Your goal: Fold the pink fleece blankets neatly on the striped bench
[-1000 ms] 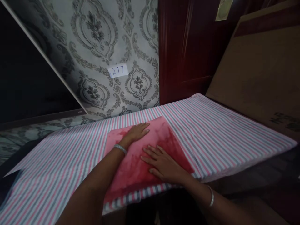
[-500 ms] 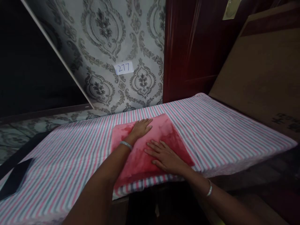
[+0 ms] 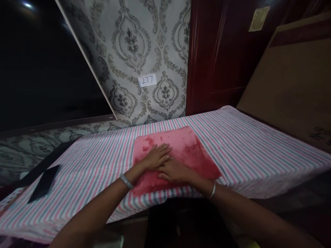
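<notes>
A flat pink and red fuzzy cloth [image 3: 186, 137] lies on the striped tablecloth [image 3: 103, 148], its pile showing darker and lighter patches. My left hand [image 3: 157, 156] rests flat on the cloth, fingers stretched toward the far right. Close against it, my right hand [image 3: 176, 171] also lies on the cloth, thumb extended. The right fingers overlap with the left hand, so part of them is hidden. Neither hand grips anything.
A dark phone-like slab [image 3: 45, 182] lies at the table's left. A large black screen [image 3: 49, 65] leans at the upper left. Behind are a wall label reading 277 [image 3: 147, 80] and a dark red door [image 3: 214, 58]; a cardboard box [image 3: 289, 79] stands at right.
My left hand has come nearer across the cloth, and my right hand has shifted left until the two overlap. The camera view has also shifted a little.
</notes>
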A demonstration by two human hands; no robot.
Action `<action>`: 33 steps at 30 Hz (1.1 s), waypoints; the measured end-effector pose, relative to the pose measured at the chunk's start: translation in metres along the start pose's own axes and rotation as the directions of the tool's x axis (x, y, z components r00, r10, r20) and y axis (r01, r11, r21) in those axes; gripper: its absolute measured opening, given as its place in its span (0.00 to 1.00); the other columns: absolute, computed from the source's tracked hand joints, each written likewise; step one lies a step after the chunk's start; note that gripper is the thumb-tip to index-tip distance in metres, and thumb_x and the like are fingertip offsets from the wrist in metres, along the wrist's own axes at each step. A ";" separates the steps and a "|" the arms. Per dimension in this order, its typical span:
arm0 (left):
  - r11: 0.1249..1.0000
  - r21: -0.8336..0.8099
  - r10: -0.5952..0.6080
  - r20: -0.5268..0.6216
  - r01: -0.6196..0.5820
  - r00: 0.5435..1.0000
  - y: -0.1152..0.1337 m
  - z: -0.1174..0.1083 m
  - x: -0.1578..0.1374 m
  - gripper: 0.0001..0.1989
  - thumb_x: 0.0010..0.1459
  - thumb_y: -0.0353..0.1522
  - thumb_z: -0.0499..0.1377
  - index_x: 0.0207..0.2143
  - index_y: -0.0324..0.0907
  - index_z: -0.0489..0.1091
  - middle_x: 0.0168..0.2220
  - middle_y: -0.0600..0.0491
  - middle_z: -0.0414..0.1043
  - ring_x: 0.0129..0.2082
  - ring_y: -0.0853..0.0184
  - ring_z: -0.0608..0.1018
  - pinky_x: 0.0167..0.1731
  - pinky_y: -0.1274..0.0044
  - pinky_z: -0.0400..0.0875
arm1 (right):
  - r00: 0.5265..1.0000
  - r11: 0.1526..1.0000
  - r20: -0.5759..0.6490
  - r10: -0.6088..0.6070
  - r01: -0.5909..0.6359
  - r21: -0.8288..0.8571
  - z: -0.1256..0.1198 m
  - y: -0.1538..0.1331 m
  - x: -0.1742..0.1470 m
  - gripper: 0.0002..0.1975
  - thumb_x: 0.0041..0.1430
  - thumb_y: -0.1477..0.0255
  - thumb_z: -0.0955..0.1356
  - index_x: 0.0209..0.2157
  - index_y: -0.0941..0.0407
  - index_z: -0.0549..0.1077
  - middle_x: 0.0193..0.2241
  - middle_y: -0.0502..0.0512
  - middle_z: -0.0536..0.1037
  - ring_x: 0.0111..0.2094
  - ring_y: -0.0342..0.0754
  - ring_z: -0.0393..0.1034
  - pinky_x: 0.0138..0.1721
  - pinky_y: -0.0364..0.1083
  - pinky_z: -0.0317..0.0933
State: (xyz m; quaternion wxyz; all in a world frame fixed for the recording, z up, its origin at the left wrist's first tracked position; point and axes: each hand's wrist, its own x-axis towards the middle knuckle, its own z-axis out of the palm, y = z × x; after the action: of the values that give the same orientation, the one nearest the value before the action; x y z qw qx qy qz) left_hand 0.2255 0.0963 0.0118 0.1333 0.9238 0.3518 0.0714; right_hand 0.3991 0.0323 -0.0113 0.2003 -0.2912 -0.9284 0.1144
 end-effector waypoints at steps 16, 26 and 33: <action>0.923 0.218 -0.289 -0.157 0.318 0.944 -0.085 -0.008 0.030 0.30 0.70 0.49 0.45 0.70 0.53 0.55 0.72 0.48 0.55 0.70 0.53 0.60 0.67 0.51 0.52 | 0.992 0.999 0.119 0.046 -0.048 0.020 0.004 0.003 -0.005 0.27 0.75 0.61 0.60 0.71 0.45 0.56 0.73 0.49 0.51 0.73 0.49 0.38 0.73 0.59 0.33; 0.923 0.198 -0.301 -0.166 0.331 0.939 -0.068 -0.011 0.026 0.30 0.71 0.45 0.46 0.72 0.49 0.52 0.73 0.48 0.52 0.71 0.55 0.57 0.69 0.55 0.48 | 0.986 0.997 0.145 0.079 -0.077 -0.021 0.007 0.004 -0.007 0.26 0.75 0.64 0.59 0.71 0.47 0.57 0.73 0.50 0.51 0.73 0.49 0.39 0.72 0.60 0.33; 0.900 0.218 -0.333 -0.210 0.376 0.919 -0.020 -0.023 -0.017 0.29 0.71 0.43 0.45 0.70 0.43 0.56 0.72 0.43 0.52 0.73 0.53 0.54 0.70 0.53 0.43 | 0.992 0.998 0.117 0.043 -0.036 -0.061 0.011 0.006 -0.006 0.26 0.74 0.64 0.59 0.70 0.48 0.59 0.72 0.53 0.52 0.73 0.50 0.40 0.72 0.60 0.35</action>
State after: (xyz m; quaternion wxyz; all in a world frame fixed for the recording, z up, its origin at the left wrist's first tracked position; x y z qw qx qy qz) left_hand 0.1951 0.1045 0.0274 -0.0055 0.8440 0.5307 0.0774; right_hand 0.4015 0.0323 -0.0249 0.1343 -0.3080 -0.9356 0.1081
